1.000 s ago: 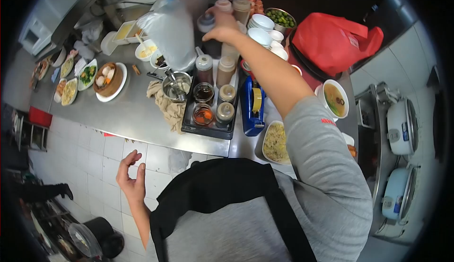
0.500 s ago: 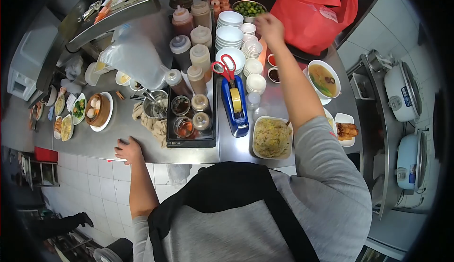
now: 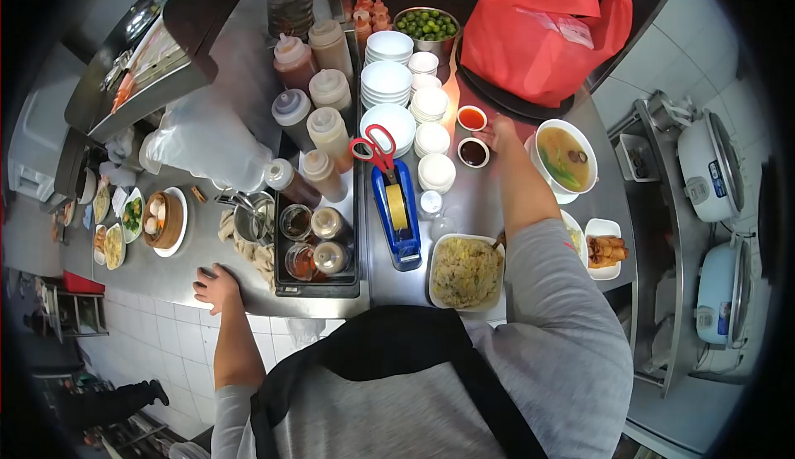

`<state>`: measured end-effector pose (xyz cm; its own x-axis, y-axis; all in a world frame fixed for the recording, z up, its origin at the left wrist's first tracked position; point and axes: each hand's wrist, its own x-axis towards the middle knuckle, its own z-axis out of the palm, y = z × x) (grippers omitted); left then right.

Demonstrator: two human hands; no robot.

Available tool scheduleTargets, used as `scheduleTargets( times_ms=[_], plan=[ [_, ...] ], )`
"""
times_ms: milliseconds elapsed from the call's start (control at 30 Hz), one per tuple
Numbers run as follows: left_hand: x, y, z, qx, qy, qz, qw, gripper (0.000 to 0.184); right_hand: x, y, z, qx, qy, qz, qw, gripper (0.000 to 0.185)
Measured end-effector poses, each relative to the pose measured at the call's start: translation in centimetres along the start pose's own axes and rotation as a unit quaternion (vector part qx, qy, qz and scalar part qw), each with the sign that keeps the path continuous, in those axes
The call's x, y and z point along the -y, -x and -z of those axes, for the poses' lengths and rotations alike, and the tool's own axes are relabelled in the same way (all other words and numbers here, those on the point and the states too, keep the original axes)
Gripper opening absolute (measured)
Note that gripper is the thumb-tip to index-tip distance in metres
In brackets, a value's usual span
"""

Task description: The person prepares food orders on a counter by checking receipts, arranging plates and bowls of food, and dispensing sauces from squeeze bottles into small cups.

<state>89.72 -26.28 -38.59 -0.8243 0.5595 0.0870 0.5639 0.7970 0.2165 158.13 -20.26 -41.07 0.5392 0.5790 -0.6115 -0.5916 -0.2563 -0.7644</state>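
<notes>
My right hand (image 3: 497, 133) reaches in from the right beside two small white sauce dishes, fingers apart and apparently holding nothing. One is a dish of red sauce (image 3: 472, 118); nearer me is a dish of dark sauce (image 3: 474, 153). Whether my fingertips touch either rim is hard to tell. My left hand (image 3: 218, 288) rests on the counter's front edge, its fingers spread and nothing in it. Just right of my right forearm stands a white bowl of soup (image 3: 566, 157). A square container of fried rice (image 3: 466, 272) lies close to my body.
Stacked white bowls (image 3: 387, 82) and small cups (image 3: 432, 138) line the middle. A blue tape dispenser (image 3: 397, 219) with red-handled scissors (image 3: 378, 147) stands before them. Sauce bottles fill a black tray (image 3: 319, 285). Behind are green citrus fruits (image 3: 426, 24) and a red bag (image 3: 538, 49). Fried rolls (image 3: 607, 251) sit right.
My right hand has come back from beside the bowl of green fruits to the sauce dishes. My left hand stays at the counter edge. The camera view has shifted slightly.
</notes>
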Motion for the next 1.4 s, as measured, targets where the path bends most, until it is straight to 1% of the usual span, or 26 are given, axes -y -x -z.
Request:
scheduleTargets(
  times_ms=[67, 167, 400, 500, 533, 567, 600, 633, 700, 733, 767, 800, 867, 900, 933, 967, 1033, 1133, 1233, 1267, 1367, 1400],
  plan=[
    [0.0, 0.0, 0.0, -0.002, 0.001, 0.000, 1.000, 0.054, -0.1, -0.8, -1.0, 0.003, -0.019, 0.008, 1.000, 0.036],
    [-0.1, 0.0, -0.1, -0.003, 0.000, 0.000, 1.000, 0.054, 0.4, -1.3, -2.8, 0.027, -0.024, 0.018, 0.999, 0.034],
    [-0.1, -0.2, -0.3, -0.008, -0.005, -0.006, 1.000, 0.054, 0.6, -4.2, -5.9, 0.005, -0.013, 0.047, 0.999, 0.037],
    [0.0, -0.2, -0.3, -0.013, -0.003, -0.011, 1.000, 0.055, 2.1, -0.3, -5.5, -0.022, 0.138, 0.084, 0.987, 0.040],
    [-0.1, -0.1, -0.4, -0.014, -0.002, -0.013, 1.000, 0.055, 2.7, 1.4, -4.4, 0.033, 0.192, 0.100, 0.976, 0.053],
    [-0.2, 0.0, -0.4, -0.014, 0.001, -0.021, 1.000, 0.054, 2.7, 2.8, -3.2, 0.056, 0.302, 0.178, 0.935, 0.060],
    [-0.3, 0.1, -0.3, -0.014, 0.003, -0.026, 1.000, 0.054, 2.4, 4.1, -1.9, 0.082, 0.407, 0.253, 0.874, 0.069],
    [-0.2, 0.1, -0.2, -0.016, 0.004, -0.026, 1.000, 0.054, 2.0, 5.7, -0.7, 0.112, 0.503, 0.323, 0.794, 0.078],
    [0.3, -0.2, -0.4, -0.014, 0.016, -0.050, 0.999, 0.054, 1.3, 9.8, 0.3, 0.099, 0.614, 0.290, 0.727, 0.100],
    [1.4, -1.7, -2.1, -0.011, -0.001, -0.079, 0.997, 0.054, 0.6, 10.7, 0.8, 0.104, 0.653, 0.290, 0.692, 0.108],
    [1.1, -0.9, -1.0, -0.001, 0.012, -0.077, 0.997, 0.054, -0.9, 9.7, 2.0, 0.100, 0.678, 0.325, 0.652, 0.112],
    [0.3, -0.1, 0.0, 0.006, 0.024, -0.040, 0.999, 0.055, -1.5, 11.2, 1.7, 0.083, 0.681, 0.300, 0.663, 0.114],
    [-0.1, 0.4, 1.1, 0.030, 0.040, -0.028, 0.998, 0.057, -2.9, 11.9, 1.5, 0.045, 0.680, 0.338, 0.649, 0.107],
    [-0.2, 0.4, 1.2, 0.027, 0.050, -0.022, 0.998, 0.056, -3.6, 10.8, 1.8, 0.035, 0.667, 0.374, 0.644, 0.102],
    [-0.3, 0.7, 1.5, 0.017, 0.053, -0.016, 0.998, 0.056, -3.5, 11.2, 1.4, 0.035, 0.653, 0.357, 0.667, 0.101],
    [-0.4, 0.9, 1.7, 0.009, 0.055, -0.015, 0.998, 0.056, -3.1, 11.7, 0.8, 0.030, 0.641, 0.337, 0.689, 0.100],
    [-0.4, 1.0, 1.9, -0.004, 0.053, -0.025, 0.998, 0.056, -3.5, 10.8, 0.0, 0.021, 0.616, 0.382, 0.688, 0.097],
    [0.0, 0.7, 1.0, -0.047, 0.032, -0.050, 0.997, 0.056, -3.4, 8.7, -1.5, 0.012, 0.597, 0.405, 0.693, 0.096],
    [0.1, 0.5, 0.9, -0.052, 0.042, -0.053, 0.996, 0.055, -2.9, 7.2, -3.2, 0.033, 0.580, 0.413, 0.701, 0.096],
    [0.2, 0.4, 0.7, -0.048, 0.041, -0.050, 0.997, 0.056, -2.8, 7.0, -3.6, 0.024, 0.585, 0.400, 0.705, 0.095],
    [0.3, 0.5, 0.9, -0.041, 0.048, -0.051, 0.997, 0.056, -2.4, 5.9, -4.2, 0.051, 0.564, 0.401, 0.721, 0.095],
    [0.3, 0.8, 1.5, -0.030, 0.049, -0.051, 0.997, 0.056, -2.4, 5.5, -4.2, 0.051, 0.569, 0.407, 0.713, 0.096]
  ],
)
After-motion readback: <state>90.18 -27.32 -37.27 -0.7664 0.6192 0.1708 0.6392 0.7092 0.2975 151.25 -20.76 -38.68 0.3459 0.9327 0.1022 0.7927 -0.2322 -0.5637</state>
